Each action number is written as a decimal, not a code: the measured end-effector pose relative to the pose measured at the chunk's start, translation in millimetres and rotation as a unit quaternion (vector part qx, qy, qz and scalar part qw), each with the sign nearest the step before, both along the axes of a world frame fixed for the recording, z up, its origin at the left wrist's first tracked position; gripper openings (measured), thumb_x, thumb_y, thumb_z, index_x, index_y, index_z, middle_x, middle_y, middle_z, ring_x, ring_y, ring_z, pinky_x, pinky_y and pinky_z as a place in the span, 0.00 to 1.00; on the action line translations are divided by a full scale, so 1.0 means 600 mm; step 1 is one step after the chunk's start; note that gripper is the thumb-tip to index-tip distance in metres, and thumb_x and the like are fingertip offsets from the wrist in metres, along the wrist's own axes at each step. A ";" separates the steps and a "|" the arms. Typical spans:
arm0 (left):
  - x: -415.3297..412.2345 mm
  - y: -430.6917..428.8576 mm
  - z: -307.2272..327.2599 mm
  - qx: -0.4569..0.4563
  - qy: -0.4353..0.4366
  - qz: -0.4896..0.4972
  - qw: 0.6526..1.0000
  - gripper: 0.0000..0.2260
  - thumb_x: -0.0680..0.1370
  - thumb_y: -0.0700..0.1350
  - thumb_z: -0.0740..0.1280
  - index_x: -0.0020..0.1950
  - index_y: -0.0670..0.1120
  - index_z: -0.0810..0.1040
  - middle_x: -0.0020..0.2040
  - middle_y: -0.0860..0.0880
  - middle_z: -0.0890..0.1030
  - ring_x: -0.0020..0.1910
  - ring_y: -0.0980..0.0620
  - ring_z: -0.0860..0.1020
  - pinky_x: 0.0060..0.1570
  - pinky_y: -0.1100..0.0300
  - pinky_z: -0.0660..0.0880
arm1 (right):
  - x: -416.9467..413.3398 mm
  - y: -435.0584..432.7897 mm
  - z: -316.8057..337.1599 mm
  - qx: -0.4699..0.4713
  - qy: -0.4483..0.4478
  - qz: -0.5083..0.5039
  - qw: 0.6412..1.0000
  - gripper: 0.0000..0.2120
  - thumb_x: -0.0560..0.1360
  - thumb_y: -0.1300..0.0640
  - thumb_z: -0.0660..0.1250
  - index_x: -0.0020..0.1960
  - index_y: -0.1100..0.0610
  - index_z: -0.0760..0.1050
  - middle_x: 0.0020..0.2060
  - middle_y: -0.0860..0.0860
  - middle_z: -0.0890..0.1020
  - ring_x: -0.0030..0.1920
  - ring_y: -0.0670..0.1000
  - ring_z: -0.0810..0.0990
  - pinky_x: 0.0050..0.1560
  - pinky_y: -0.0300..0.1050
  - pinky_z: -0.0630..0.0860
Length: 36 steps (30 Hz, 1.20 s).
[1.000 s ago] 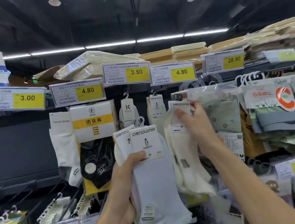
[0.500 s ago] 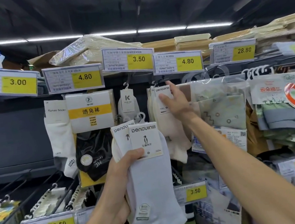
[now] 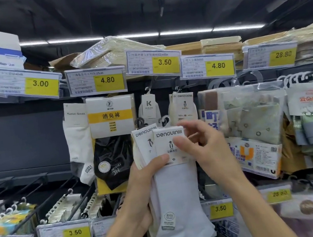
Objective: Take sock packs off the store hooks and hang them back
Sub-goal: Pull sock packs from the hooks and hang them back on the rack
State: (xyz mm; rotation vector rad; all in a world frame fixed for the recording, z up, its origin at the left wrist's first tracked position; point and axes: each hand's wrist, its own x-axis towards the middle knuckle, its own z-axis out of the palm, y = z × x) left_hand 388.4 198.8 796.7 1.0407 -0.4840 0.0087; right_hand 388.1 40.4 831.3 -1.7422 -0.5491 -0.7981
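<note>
My left hand [image 3: 142,185] grips two penguin-label sock packs in front of the rack: a pale grey pack [image 3: 178,202] in front and a cream pack [image 3: 145,143] behind it. My right hand [image 3: 202,143] is at the grey pack's card header [image 3: 169,143], thumb on its front and fingers curled behind its right edge. A cream penguin-label pack [image 3: 183,105] hangs on the hook under the 4.80 tag. The packs' small hanger hooks [image 3: 164,120] show above the held headers.
White crew socks [image 3: 78,136], a yellow-banded black sock pack [image 3: 112,126] and a K-label pack [image 3: 149,107] hang to the left. Clear bagged sock sets [image 3: 251,114] hang to the right. Lower hooks [image 3: 66,205] carry more packs; price tags [image 3: 164,62] line the shelf edge.
My right hand left the cream pack hanging on the upper hook and came down to the header of the grey pack. My left hand kept holding the two packs.
</note>
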 end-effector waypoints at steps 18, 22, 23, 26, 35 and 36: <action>0.015 -0.019 0.001 -0.057 -0.037 0.053 0.996 0.16 0.69 0.41 0.74 0.57 0.45 0.84 0.54 0.40 0.86 0.51 0.40 0.85 0.46 0.51 0.83 | -0.005 -0.017 -0.013 0.111 0.062 0.158 0.979 0.14 0.74 0.60 0.72 0.59 0.55 0.79 0.53 0.54 0.85 0.54 0.55 0.84 0.53 0.50 0.82; 0.017 -0.007 0.000 -0.056 -0.005 0.059 0.997 0.14 0.67 0.43 0.75 0.52 0.49 0.85 0.49 0.40 0.86 0.44 0.42 0.85 0.41 0.51 0.83 | 0.030 -0.037 0.007 0.173 0.041 0.062 0.982 0.12 0.76 0.59 0.70 0.59 0.54 0.77 0.51 0.52 0.86 0.52 0.53 0.85 0.51 0.50 0.82; 0.016 -0.004 0.000 -0.052 -0.005 0.052 0.997 0.14 0.67 0.43 0.75 0.52 0.49 0.85 0.47 0.39 0.86 0.42 0.42 0.85 0.39 0.51 0.82 | 0.047 -0.045 0.015 0.184 0.036 0.026 0.982 0.11 0.77 0.60 0.69 0.59 0.54 0.77 0.51 0.51 0.85 0.52 0.52 0.84 0.53 0.51 0.82; 0.011 -0.001 0.002 -0.037 -0.007 0.045 0.998 0.13 0.68 0.42 0.74 0.52 0.48 0.85 0.44 0.38 0.85 0.39 0.41 0.85 0.37 0.52 0.82 | 0.100 -0.057 0.045 0.180 0.025 -0.042 0.982 0.12 0.79 0.61 0.65 0.62 0.55 0.75 0.52 0.51 0.84 0.54 0.52 0.83 0.56 0.50 0.80; 0.007 -0.005 -0.002 -0.008 -0.009 0.046 0.999 0.10 0.69 0.42 0.73 0.50 0.48 0.84 0.43 0.37 0.85 0.37 0.43 0.84 0.38 0.52 0.82 | 0.196 -0.051 0.085 0.109 -0.017 -0.154 0.982 0.18 0.77 0.58 0.64 0.67 0.59 0.72 0.46 0.42 0.79 0.43 0.37 0.77 0.41 0.26 0.68; 0.007 -0.005 -0.002 -0.008 -0.007 0.047 0.999 0.11 0.69 0.42 0.73 0.51 0.48 0.84 0.44 0.37 0.84 0.38 0.42 0.83 0.39 0.51 0.82 | 0.200 -0.049 0.088 0.111 -0.023 -0.149 0.982 0.18 0.77 0.60 0.64 0.67 0.60 0.72 0.47 0.44 0.79 0.45 0.40 0.77 0.44 0.28 0.71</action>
